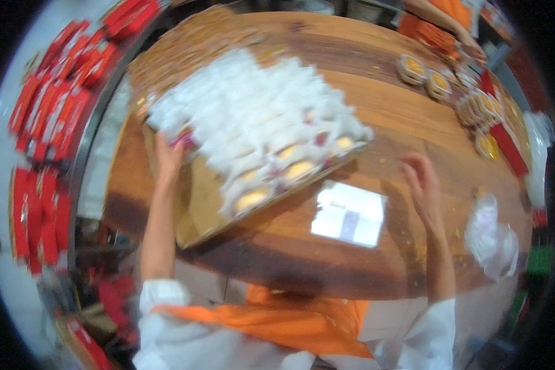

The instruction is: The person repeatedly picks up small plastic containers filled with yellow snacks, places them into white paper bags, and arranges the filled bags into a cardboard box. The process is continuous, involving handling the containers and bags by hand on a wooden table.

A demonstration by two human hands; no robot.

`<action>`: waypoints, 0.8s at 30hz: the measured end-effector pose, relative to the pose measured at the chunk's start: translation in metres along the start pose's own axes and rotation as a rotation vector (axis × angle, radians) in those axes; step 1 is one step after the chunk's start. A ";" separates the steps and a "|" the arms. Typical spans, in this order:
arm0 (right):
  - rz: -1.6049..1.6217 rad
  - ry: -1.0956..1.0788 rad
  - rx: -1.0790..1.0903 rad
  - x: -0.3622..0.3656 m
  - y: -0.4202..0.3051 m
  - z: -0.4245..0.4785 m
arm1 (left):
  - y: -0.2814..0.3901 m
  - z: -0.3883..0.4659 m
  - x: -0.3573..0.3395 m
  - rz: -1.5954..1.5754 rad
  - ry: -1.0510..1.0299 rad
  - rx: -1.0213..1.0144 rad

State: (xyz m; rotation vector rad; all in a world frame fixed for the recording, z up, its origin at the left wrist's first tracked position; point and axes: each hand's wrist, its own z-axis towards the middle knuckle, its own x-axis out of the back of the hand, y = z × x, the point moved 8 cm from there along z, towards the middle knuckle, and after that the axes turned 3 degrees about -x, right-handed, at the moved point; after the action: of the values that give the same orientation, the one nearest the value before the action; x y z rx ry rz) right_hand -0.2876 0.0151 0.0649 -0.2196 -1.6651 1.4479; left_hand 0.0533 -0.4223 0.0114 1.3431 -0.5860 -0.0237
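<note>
A shallow cardboard tray point(195, 199) lies tilted on the round wooden table in front of me. Rows of white-wrapped pieces point(240, 106) fill most of it; the near ones show yellow, with purple-red patches. My left hand point(168, 157) is at the tray's left edge, its thumb against a purple-marked wrapped piece point(183, 139); blur hides whether it grips the piece or the tray wall. Over the table on the right, my right hand point(420, 178) is empty, fingers loosely bent and apart. Between it and the tray lies a white rectangular sheet or packet point(349, 213) bearing print.
Red boxes point(51, 111) are stacked on the left. Small clear tubs with yellow contents point(439, 85) and a red-sided box point(508, 148) stand at the far right, near a co-worker's hand point(472, 50). A crumpled plastic bag point(488, 236) lies at the right table edge point(448, 286).
</note>
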 end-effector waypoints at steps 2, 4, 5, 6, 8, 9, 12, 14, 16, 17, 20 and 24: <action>-0.132 -0.009 -0.025 0.010 0.020 0.032 | 0.007 0.000 0.001 0.212 0.078 -0.165; -0.204 0.003 0.033 0.024 0.048 0.075 | 0.014 0.001 0.008 0.143 0.037 -0.263; -0.260 0.023 0.071 0.036 0.062 0.099 | 0.012 -0.001 -0.005 0.062 0.045 -0.194; -0.287 0.057 0.038 0.044 0.071 0.125 | 0.024 -0.010 -0.009 -0.001 0.062 -0.121; -0.517 0.184 0.222 0.064 0.075 0.178 | 0.037 -0.020 -0.008 0.015 0.107 -0.018; -0.714 0.269 0.439 0.071 0.073 0.199 | 0.039 -0.021 -0.005 0.100 0.135 0.015; -0.857 0.346 0.344 0.077 0.081 0.257 | 0.045 -0.033 0.011 -0.002 0.303 0.043; -0.962 0.324 0.272 0.077 0.095 0.281 | 0.062 -0.041 0.019 -0.061 0.410 -0.006; -1.038 0.345 0.249 0.073 0.101 0.291 | 0.081 -0.053 0.027 0.004 0.493 -0.086; -1.031 0.340 0.266 0.072 0.102 0.293 | 0.087 -0.059 0.030 0.012 0.497 -0.144; -1.068 0.377 0.335 0.092 0.103 0.290 | 0.113 -0.085 0.026 0.063 0.519 -0.360; -0.121 0.400 -0.074 0.125 0.117 0.262 | 0.168 -0.168 -0.035 0.264 0.335 -0.734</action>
State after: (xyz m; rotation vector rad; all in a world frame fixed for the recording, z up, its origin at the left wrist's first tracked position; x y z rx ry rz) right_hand -0.5924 -0.0552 0.0464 -0.4141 -1.3800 1.1645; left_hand 0.0403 -0.2169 0.1342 0.5339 -0.4032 0.1834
